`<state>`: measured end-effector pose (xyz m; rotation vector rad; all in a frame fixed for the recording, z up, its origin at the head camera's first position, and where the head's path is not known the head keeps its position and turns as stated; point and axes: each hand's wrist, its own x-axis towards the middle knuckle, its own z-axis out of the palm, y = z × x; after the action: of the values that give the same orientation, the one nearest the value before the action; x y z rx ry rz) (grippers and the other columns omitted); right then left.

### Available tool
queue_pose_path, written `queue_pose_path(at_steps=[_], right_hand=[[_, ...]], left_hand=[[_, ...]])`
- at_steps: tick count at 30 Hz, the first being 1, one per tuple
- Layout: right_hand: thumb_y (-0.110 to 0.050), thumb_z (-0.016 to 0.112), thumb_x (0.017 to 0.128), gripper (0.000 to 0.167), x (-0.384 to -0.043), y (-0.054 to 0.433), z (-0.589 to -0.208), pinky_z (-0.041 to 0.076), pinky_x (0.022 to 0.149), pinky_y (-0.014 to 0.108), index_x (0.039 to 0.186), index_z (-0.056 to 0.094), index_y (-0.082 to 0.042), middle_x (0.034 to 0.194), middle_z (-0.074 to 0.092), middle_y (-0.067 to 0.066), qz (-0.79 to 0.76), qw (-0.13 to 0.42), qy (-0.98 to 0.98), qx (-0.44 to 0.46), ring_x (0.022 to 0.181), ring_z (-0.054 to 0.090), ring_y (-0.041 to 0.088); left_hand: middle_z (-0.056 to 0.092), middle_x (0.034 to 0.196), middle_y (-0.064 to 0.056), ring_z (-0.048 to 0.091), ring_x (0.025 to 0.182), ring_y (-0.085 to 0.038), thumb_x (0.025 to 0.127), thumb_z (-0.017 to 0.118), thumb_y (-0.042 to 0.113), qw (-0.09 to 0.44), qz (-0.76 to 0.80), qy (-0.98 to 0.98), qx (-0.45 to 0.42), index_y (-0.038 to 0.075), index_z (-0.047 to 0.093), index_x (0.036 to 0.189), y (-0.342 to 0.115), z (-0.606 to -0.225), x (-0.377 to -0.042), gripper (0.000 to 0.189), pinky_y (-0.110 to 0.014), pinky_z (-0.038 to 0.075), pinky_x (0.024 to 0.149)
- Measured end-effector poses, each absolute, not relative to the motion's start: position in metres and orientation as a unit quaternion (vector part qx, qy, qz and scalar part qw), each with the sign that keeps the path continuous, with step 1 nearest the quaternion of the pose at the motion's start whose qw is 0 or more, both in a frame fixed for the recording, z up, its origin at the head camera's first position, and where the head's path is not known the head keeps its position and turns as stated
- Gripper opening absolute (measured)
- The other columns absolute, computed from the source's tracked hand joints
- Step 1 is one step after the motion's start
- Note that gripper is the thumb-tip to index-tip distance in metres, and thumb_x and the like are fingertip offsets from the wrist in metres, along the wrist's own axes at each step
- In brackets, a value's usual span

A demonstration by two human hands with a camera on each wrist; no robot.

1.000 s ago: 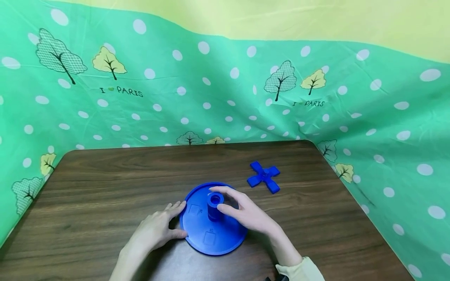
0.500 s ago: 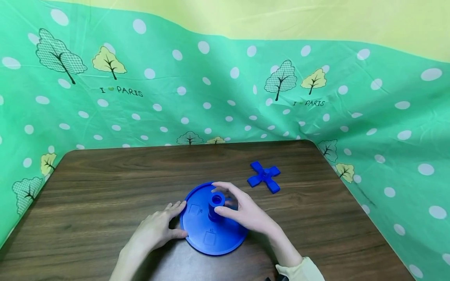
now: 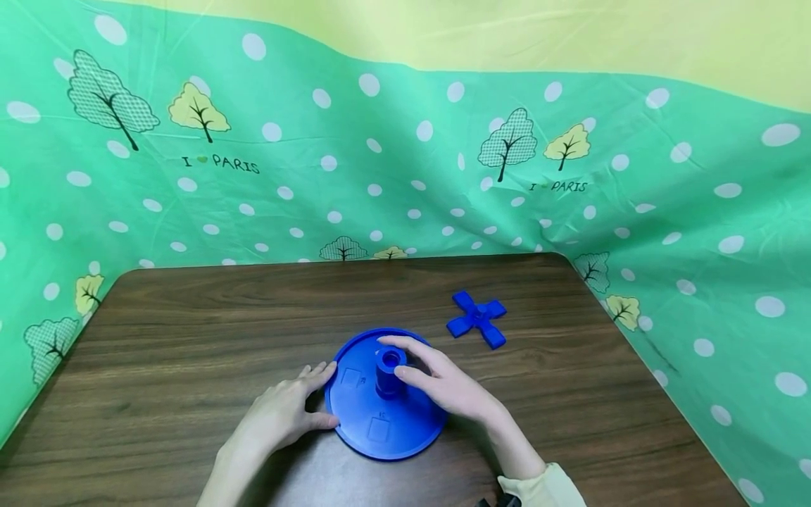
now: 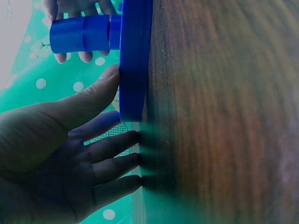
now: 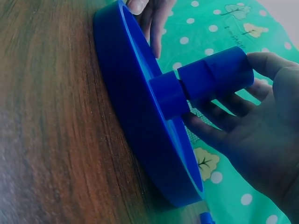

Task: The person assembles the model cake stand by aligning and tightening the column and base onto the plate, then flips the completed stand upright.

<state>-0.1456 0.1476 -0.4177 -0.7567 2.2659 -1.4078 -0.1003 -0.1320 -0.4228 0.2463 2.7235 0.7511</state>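
Green dotted cloth [image 3: 291,215] stands behind the wood-grain counter [image 3: 209,352]. Left hand [image 3: 281,412]: fingers spread, thumb touching the rim of the blue disc [image 3: 355,419]. Disc lies flat on the counter. Tube [image 3: 388,380] stands upright at the disc's centre; a narrow slit separates it from the stub [image 5: 168,95] below. Right hand [image 3: 453,387]: thumb and fingers pinch the tube. Cross [image 3: 478,318] lies farther right, apart from the disc.
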Motion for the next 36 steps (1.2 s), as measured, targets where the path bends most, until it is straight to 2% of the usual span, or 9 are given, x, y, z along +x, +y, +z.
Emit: queue_pose_path(at_steps=[5,8,11,14,19,24,28,31,36], right_hand=[[-0.034,0.061,0.104,0.043,-0.1445,0.1462,-0.4184,0.048,0.106,0.037,0.145,0.053,-0.026,0.145,0.057,-0.007,-0.494,0.158,0.817,-0.252,0.127,0.058,0.019],[-0.034,0.067,0.1,0.04,-0.144,0.1451,-0.4188,0.052,0.099,0.034,0.138,0.054,-0.028,0.137,0.06,-0.005,-0.497,0.149,0.82,-0.239,0.117,0.062,0.017],[-0.036,0.071,0.098,0.045,-0.1432,0.1447,-0.4193,0.054,0.103,0.04,0.139,0.052,-0.029,0.139,0.059,-0.001,-0.498,0.147,0.822,-0.233,0.122,0.062,0.018],[-0.036,0.07,0.098,0.054,-0.143,0.1451,-0.4198,0.051,0.11,0.049,0.147,0.048,-0.031,0.149,0.055,0.002,-0.494,0.148,0.823,-0.24,0.133,0.058,0.021],[-0.035,0.059,0.105,0.052,-0.1438,0.147,-0.4196,0.039,0.12,0.057,0.154,0.043,-0.033,0.161,0.046,-0.003,-0.492,0.162,0.815,-0.259,0.15,0.044,0.023],[-0.036,0.048,0.109,0.046,-0.1447,0.1491,-0.4191,0.029,0.126,0.059,0.154,0.044,-0.033,0.164,0.04,-0.008,-0.498,0.192,0.807,-0.252,0.156,0.035,0.023],[-0.036,0.046,0.109,0.045,-0.1457,0.1493,-0.4197,0.028,0.126,0.059,0.154,0.046,-0.031,0.164,0.04,-0.007,-0.497,0.2,0.807,-0.249,0.156,0.034,0.023],[-0.035,0.049,0.109,0.044,-0.146,0.1494,-0.4204,0.032,0.124,0.055,0.152,0.048,-0.028,0.16,0.045,-0.006,-0.495,0.193,0.808,-0.254,0.153,0.039,0.022],[-0.035,0.055,0.107,0.039,-0.1462,0.1494,-0.4211,0.048,0.108,0.039,0.145,0.053,-0.026,0.143,0.059,-0.005,-0.488,0.169,0.816,-0.261,0.131,0.056,0.019]], left_hand=[[0.045,0.162,-0.013,0.043,0.146,-0.05,0.081,0.084,0.047,0.157,0.259,0.95,0.08,0.022,0.046,0.156,-0.1312,-0.4234,-0.1009,0.087,-0.08,0.034,0.108],[0.045,0.162,-0.013,0.043,0.146,-0.05,0.081,0.084,0.047,0.16,0.258,0.95,0.076,0.022,0.046,0.156,-0.1314,-0.4243,-0.1008,0.087,-0.079,0.033,0.109],[0.045,0.162,-0.013,0.042,0.147,-0.05,0.081,0.084,0.047,0.161,0.26,0.949,0.074,0.022,0.046,0.156,-0.1314,-0.4246,-0.1006,0.088,-0.079,0.033,0.11],[0.045,0.162,-0.014,0.042,0.147,-0.05,0.081,0.084,0.047,0.163,0.262,0.948,0.074,0.022,0.046,0.156,-0.1312,-0.4245,-0.1006,0.087,-0.079,0.033,0.11],[0.045,0.162,-0.014,0.042,0.147,-0.049,0.082,0.084,0.046,0.161,0.265,0.947,0.078,0.021,0.047,0.156,-0.1311,-0.4242,-0.1009,0.086,-0.079,0.033,0.11],[0.045,0.162,-0.012,0.041,0.148,-0.047,0.081,0.084,0.046,0.157,0.267,0.947,0.082,0.022,0.047,0.155,-0.1311,-0.4239,-0.1005,0.086,-0.079,0.033,0.11],[0.046,0.162,-0.012,0.041,0.149,-0.046,0.081,0.084,0.046,0.155,0.267,0.947,0.085,0.022,0.048,0.155,-0.131,-0.4235,-0.1003,0.085,-0.079,0.033,0.11],[0.046,0.161,-0.011,0.041,0.149,-0.045,0.081,0.084,0.045,0.153,0.267,0.948,0.087,0.021,0.048,0.155,-0.1313,-0.4236,-0.1001,0.085,-0.079,0.033,0.11],[0.046,0.162,-0.012,0.041,0.149,-0.045,0.081,0.084,0.045,0.153,0.268,0.947,0.085,0.021,0.048,0.155,-0.1323,-0.424,-0.1001,0.085,-0.079,0.033,0.11]])
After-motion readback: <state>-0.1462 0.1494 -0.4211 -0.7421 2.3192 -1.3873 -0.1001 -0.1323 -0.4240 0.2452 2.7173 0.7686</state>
